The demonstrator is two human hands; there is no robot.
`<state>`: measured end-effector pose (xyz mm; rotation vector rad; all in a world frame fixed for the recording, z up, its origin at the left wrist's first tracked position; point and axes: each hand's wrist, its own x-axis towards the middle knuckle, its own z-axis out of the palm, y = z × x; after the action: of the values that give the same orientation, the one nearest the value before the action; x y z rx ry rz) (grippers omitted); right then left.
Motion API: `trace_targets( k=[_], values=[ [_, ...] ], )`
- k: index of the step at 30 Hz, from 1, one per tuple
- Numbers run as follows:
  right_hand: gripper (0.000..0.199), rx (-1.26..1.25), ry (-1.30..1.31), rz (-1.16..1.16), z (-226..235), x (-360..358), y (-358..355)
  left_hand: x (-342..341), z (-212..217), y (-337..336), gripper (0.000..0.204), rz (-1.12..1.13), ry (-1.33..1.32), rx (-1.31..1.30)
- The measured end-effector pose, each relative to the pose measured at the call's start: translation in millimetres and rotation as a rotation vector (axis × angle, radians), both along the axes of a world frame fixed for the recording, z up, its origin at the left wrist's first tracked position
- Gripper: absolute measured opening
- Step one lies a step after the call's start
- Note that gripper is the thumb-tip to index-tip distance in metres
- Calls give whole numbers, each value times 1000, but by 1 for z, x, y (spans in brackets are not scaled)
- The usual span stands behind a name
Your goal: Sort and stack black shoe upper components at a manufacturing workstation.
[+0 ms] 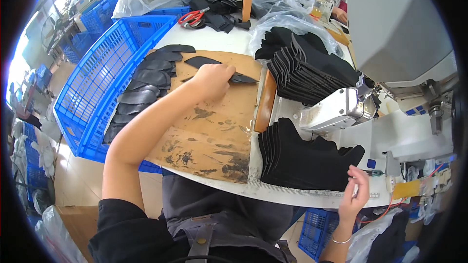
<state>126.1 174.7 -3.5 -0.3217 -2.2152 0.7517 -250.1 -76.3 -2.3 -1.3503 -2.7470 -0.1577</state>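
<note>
Landmark: brown stained cardboard sheet lying flat on the white table.
Left hand: reaches to the far part of the cardboard sheet and presses down on a thin black pointed leather piece — fingers closed on its near end, the pointed tip sticking out to the right.
Where the piece lies: flat on the cardboard sheet, partly under the hand, with a second black curved piece just beyond it.
How it will handle: it looks light, thin and bendy, so it should slide easily on the sheet; pinching it at the wide end near the fingers seems the best hold.
Right hand: at the near table edge, right of the cardboard sheet — fingers curled and touching the edge of a stack of black cut fabric pieces; I cannot tell if it grips anything.
Left of the cardboard sheet: a row of black oval pieces, then a blue plastic crate.
Right of the cardboard sheet: a silver sewing machine head.
</note>
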Motion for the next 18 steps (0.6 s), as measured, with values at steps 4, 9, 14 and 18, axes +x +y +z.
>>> trace_targets(
  k=[4,9,14,18],
  values=[
    [24,178,-57,202,4,-7,-36,27,18,-41,27,-178,-143,138],
    [40,331,-118,562,-4,-47,-86,90,-7,-87,39,-401,-132,345],
    [42,521,-269,616,-8,-97,-134,107,-17,-92,39,-376,-61,446],
    [44,606,-350,489,-15,-114,-147,106,-19,-85,39,-393,11,382]
  ],
)
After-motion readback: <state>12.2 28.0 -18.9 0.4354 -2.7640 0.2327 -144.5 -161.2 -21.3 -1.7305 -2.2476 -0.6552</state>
